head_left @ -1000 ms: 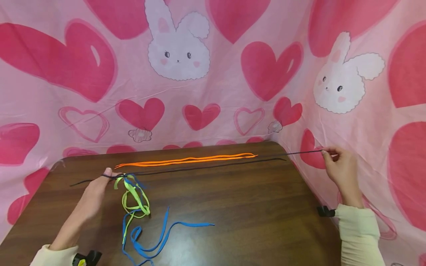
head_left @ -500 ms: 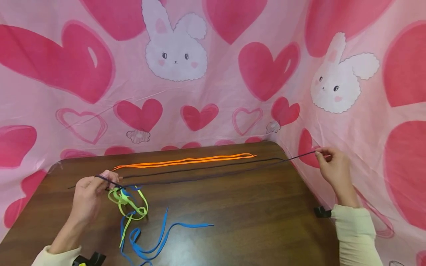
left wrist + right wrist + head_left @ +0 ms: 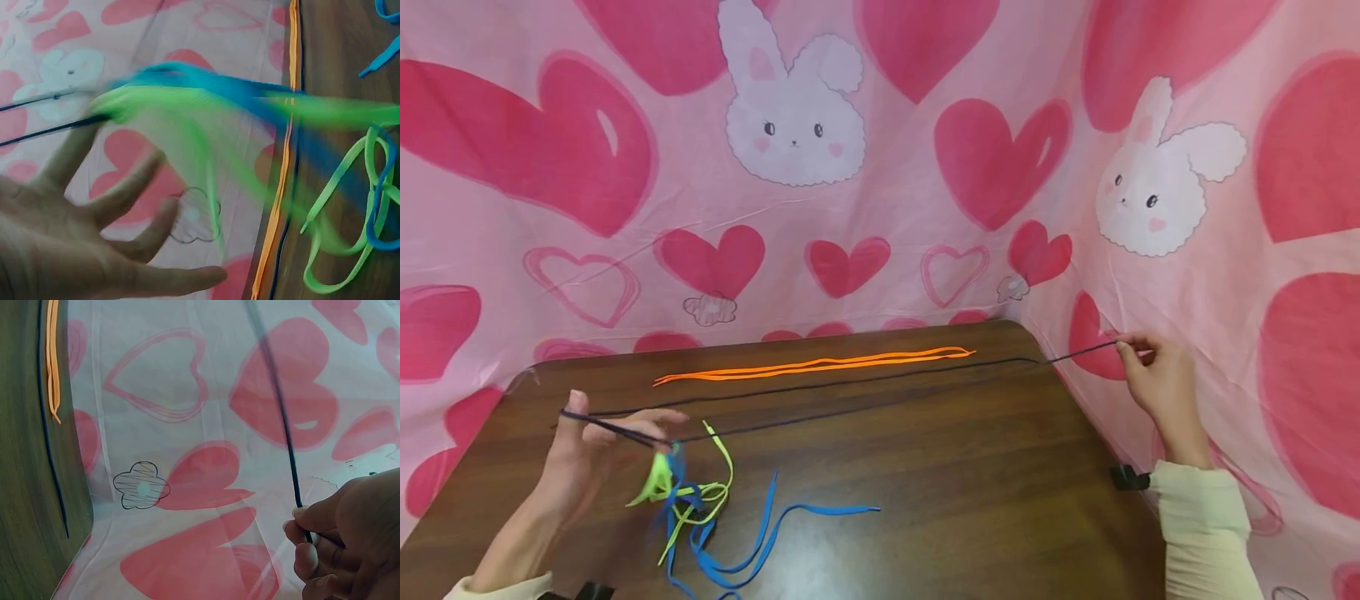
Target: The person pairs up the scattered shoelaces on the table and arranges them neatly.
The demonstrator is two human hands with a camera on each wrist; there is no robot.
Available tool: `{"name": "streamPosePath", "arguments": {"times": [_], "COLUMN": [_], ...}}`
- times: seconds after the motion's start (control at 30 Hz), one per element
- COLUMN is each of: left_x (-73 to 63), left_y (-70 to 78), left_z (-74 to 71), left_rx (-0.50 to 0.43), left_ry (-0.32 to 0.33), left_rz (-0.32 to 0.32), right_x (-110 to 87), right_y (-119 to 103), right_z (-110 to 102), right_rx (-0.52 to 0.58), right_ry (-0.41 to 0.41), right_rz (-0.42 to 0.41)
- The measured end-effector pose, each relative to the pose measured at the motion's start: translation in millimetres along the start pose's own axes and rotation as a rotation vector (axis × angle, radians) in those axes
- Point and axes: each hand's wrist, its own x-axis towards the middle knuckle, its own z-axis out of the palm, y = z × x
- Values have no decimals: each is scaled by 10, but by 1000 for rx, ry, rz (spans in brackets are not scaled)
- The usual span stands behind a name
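In the head view a thin dark shoelace (image 3: 1078, 352) stretches above the table between my hands. My right hand (image 3: 1165, 383) pinches its far end between thumb and fingertips, also seen in the right wrist view. My left hand (image 3: 568, 475) has its fingers spread, the dark shoelace looped across thumb and fingers. From that loop hang a lime green shoelace (image 3: 658, 479) and a blue shoelace (image 3: 760, 560), blurred by motion in the left wrist view. Their lower lengths lie tangled on the table, the blue one curling out to the right.
On the brown wooden table (image 3: 985, 500) lies an orange shoelace (image 3: 958, 350), folded double near the back edge. A second dark length (image 3: 53, 475) runs along its front side. Pink heart-printed cloth (image 3: 895, 192) hangs behind and to the right.
My left hand has gone from gathered fingers to spread ones and moved left and down, drawing the green and blue shoelaces with it. My right hand keeps its pinch nearly in place.
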Motion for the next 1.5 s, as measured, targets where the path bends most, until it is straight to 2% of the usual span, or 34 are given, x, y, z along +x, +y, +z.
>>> {"name": "streamPosePath", "arguments": {"times": [0.1,0.13,0.17,0.23,0.3,0.37,0.4,0.43,0.47,0.5,0.57,0.67,0.7,0.73,0.8,0.9,0.93,0.97,1.03,1.13,1.2,1.27,1.3,1.37,1.43,1.5], "left_x": [31,50,76,130,172,210,221,234,244,252,266,244,228,200,130,8,-35,-66,-114,-141,-122,-84,-53,24,126,264], "left_y": [7,17,20,21,33,44,60,73,89,101,116,127,133,143,182,252,270,284,278,223,166,111,82,29,-41,-126], "left_z": [49,88,130,225,332,411,438,455,459,451,407,300,260,221,142,40,9,-21,-72,-131,-145,-110,-73,39,180,322], "left_rx": [-82,-85,-87,-81,-37,-45,-58,-78,-107,-152,-302,-610,-716,-833,-1030,-1274,-1326,-1357,-1370,-1289,-1127,-822,-639,-210,146,422], "left_ry": [-99,-101,-93,-11,154,310,374,405,408,385,275,61,10,-11,24,164,212,229,196,91,75,167,229,352,394,351], "left_rz": [41,49,84,188,276,353,364,373,374,377,386,407,423,435,464,508,504,502,485,421,355,250,182,7,-162,-251], "right_x": [-7,-10,-13,-18,-21,-23,-24,-25,-26,-27,-23,-14,-10,-6,1,-4,-7,-11,-19,-14,-3,11,16,25,35,53], "right_y": [-3,-5,-9,-14,-18,-21,-22,-23,-23,-23,-20,-8,3,21,60,129,146,157,170,152,113,60,28,-51,-139,-244], "right_z": [5,6,6,7,7,12,14,17,19,19,12,-26,-40,-56,-92,-135,-148,-158,-163,-144,-124,-104,-93,-73,-62,-54], "right_rx": [2,1,0,-3,-10,-16,-17,-19,-18,-19,-12,-14,-20,-28,-51,-72,-77,-82,-88,-96,-95,-91,-82,-63,-40,-17], "right_ry": [-2,-2,-2,-3,-1,-3,-5,-7,-9,-11,-14,-18,-14,-10,0,2,-3,-12,-37,-60,-65,-65,-66,-67,-77,-82], "right_rz": [-5,-5,-5,-3,-2,-7,-10,-14,-17,-19,-16,3,6,13,23,52,62,70,84,69,56,38,29,3,-22,-47]}}
